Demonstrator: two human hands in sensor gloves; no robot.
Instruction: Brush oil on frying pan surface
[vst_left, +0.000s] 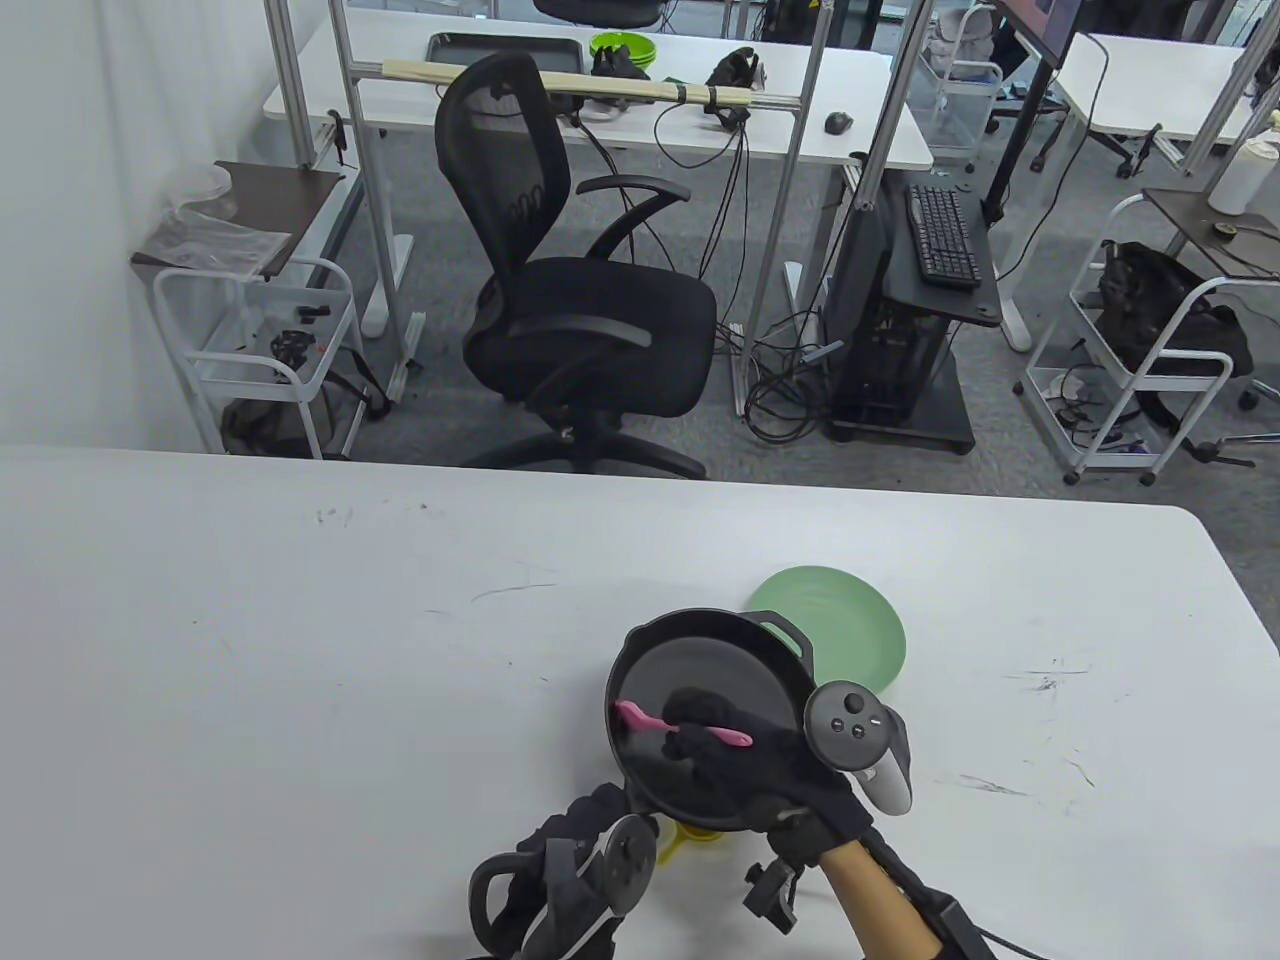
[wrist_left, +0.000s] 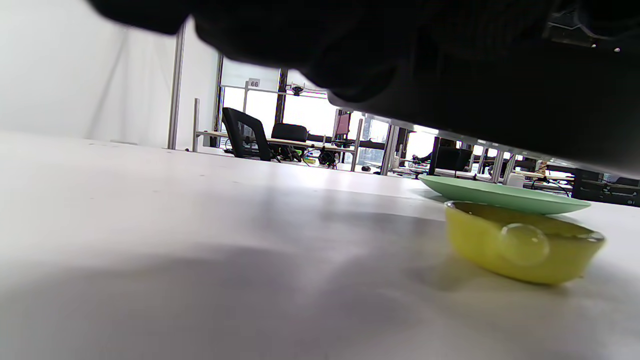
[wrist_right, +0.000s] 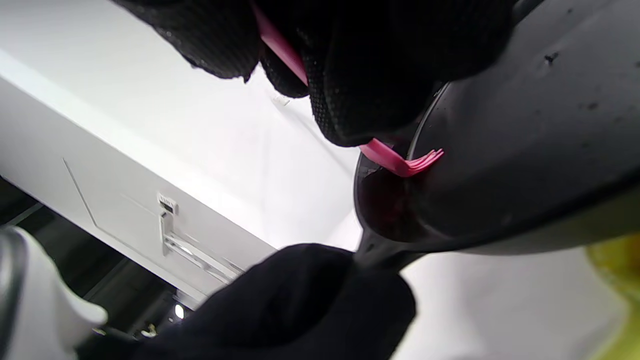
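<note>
The black frying pan (vst_left: 700, 660) is held off the table, tilted, its handle gripped in the left hand (vst_left: 590, 850). A pink silicone brush (vst_left: 640, 717), pinched in the right hand (vst_left: 730, 750), lies across the pan's inner surface, bristles pressed against it.

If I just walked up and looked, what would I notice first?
First you would spot the black frying pan near the front of the white table, with the right hand holding a bright pink brush against its inside. The left hand grips the pan's handle at the near edge. A green plate sits just behind the pan, and a small yellow bowl sits under it.
</note>
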